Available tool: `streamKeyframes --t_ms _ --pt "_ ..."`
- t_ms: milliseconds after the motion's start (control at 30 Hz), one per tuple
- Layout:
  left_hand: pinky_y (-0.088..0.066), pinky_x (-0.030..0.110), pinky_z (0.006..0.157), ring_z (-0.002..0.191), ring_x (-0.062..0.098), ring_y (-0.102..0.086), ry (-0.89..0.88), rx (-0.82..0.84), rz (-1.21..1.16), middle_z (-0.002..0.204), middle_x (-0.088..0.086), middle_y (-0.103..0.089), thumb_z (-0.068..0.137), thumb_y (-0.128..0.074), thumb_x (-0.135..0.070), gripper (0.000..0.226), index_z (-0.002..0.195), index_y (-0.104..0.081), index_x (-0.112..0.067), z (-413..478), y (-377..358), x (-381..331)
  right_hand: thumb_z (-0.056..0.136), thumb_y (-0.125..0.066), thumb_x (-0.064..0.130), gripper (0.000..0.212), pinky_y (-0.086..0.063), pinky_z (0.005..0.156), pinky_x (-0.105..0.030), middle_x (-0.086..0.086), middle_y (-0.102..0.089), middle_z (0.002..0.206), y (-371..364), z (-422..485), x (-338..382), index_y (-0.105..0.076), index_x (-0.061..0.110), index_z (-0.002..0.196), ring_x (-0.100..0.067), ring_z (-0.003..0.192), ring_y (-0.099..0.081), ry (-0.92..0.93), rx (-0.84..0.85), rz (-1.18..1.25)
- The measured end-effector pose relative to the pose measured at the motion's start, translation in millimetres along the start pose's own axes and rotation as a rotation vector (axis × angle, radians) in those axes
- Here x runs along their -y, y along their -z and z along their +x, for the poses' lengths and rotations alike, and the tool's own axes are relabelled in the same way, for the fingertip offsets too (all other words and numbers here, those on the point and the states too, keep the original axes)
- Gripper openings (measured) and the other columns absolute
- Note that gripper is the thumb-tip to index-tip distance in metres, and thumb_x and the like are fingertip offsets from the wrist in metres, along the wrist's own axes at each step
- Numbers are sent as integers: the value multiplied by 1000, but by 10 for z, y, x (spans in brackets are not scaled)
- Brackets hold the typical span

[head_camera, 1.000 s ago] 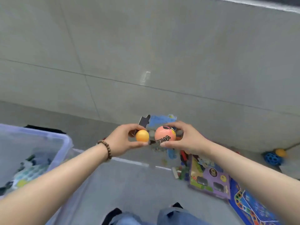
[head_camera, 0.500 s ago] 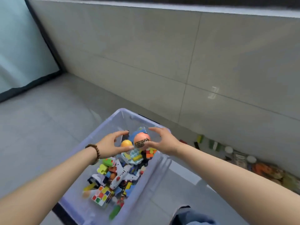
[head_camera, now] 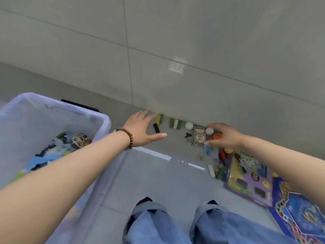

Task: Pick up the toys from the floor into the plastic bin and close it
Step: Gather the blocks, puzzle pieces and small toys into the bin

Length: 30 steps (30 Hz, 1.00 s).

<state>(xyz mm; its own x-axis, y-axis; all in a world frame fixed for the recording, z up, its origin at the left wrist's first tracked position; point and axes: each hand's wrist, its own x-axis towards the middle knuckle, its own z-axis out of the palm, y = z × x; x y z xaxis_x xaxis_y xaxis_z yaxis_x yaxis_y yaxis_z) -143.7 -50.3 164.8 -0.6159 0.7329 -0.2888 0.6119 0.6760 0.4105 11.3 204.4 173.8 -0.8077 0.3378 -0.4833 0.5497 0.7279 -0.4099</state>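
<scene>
The clear plastic bin (head_camera: pixel 103 120) stands at the left with several toys inside. My left hand (head_camera: pixel 142 129), wearing a bead bracelet, stretches out with spread fingers above a black block (head_camera: pixel 156 128) and a yellow-green block (head_camera: pixel 159 118) on the floor by the wall. My right hand (head_camera: pixel 223 136) hovers with loosely bent fingers and holds nothing, over a white ball (head_camera: pixel 209 131), an orange toy (head_camera: pixel 216 136) and a small card box (head_camera: pixel 199 136). Another white ball (head_camera: pixel 189 125) and a green-white block (head_camera: pixel 175 123) lie between the hands.
A tiled wall rises right behind the toys. More small toys, a purple board (head_camera: pixel 246 182) and a blue game board (head_camera: pixel 299 212) lie at the right. My legs in jeans (head_camera: pixel 149 224) are at the bottom.
The two balls I held over the bin have left my hands. My view and both arms swung right, from the bin to the toys along the wall.
</scene>
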Motion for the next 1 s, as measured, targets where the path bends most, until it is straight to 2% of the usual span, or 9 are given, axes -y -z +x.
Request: streamKeyframes --t_ms 67,167,300,367,467,567,800,900,1000 --pt "-12 38 118 144 24 -10 -44 88 12 158 3 -5 79 -44 -70 86 149 -15 -28 275 -387 -258 74 -77 33 68 -33 99 -22 1 -47 132 -80 6 -515 -48 15 133 -20 126 -45 -79 -20 23" --pt "-15 36 117 144 23 -9 -76 213 -16 158 1 -7 83 -50 -61 83 149 -14 -26 589 -993 -496 78 -75 31 69 -34 98 -25 -3 -44 141 -320 62 -1082 -42 17 137 -23 128 -44 -186 15 94" --pt "-27 34 111 138 23 -23 -94 302 -38 152 2 -23 87 -53 -50 71 146 -23 -25 891 -1637 -660 80 -72 27 63 -35 99 -25 -2 -42 143 -748 287 -1508 -44 19 136 -20 127 -44 -200 -2 204" --pt "-32 35 108 133 21 -31 -97 326 -58 146 2 -31 88 -54 -46 65 143 -29 -26 1042 -1880 -716 81 -71 27 55 -35 91 -22 0 -45 138 -916 399 -1634 -48 20 131 -17 121 -46 -185 -43 240" --pt "-36 34 104 128 20 -36 -118 325 -55 141 1 -37 87 -57 -43 61 141 -33 -27 1254 -2174 -782 79 -73 27 48 -34 81 -18 2 -49 122 -1098 503 -1788 -55 21 122 -9 104 -45 -145 -54 243" --pt "-38 35 102 125 20 -38 -137 310 -69 136 2 -40 87 -60 -38 59 139 -36 -29 1408 -2380 -856 73 -78 28 45 -37 76 -22 5 -46 105 -1282 469 -1876 -60 19 114 -12 95 -48 -92 -103 225" --pt "-40 32 89 119 21 -40 -138 134 -93 122 4 -45 81 -67 -34 39 115 -54 -19 1559 -2612 -1014 64 -82 33 43 -44 83 -35 1 -47 104 -1644 447 -1862 -63 13 97 -22 98 -49 -86 -273 136" --pt "-44 33 80 101 21 -50 -137 91 -204 107 3 -53 81 -67 -27 34 108 -49 -16 1505 -2656 -1034 68 -78 32 34 -41 85 -37 -6 -49 111 -1718 470 -1813 -64 12 92 -27 109 -46 -97 -301 67" --pt "-46 30 74 76 18 -54 -112 148 -390 85 -2 -55 85 -62 -18 30 110 -45 -16 1438 -2697 -1026 70 -75 26 21 -40 81 -36 -6 -50 102 -1758 479 -1758 -67 12 82 -30 105 -47 -133 -352 91"
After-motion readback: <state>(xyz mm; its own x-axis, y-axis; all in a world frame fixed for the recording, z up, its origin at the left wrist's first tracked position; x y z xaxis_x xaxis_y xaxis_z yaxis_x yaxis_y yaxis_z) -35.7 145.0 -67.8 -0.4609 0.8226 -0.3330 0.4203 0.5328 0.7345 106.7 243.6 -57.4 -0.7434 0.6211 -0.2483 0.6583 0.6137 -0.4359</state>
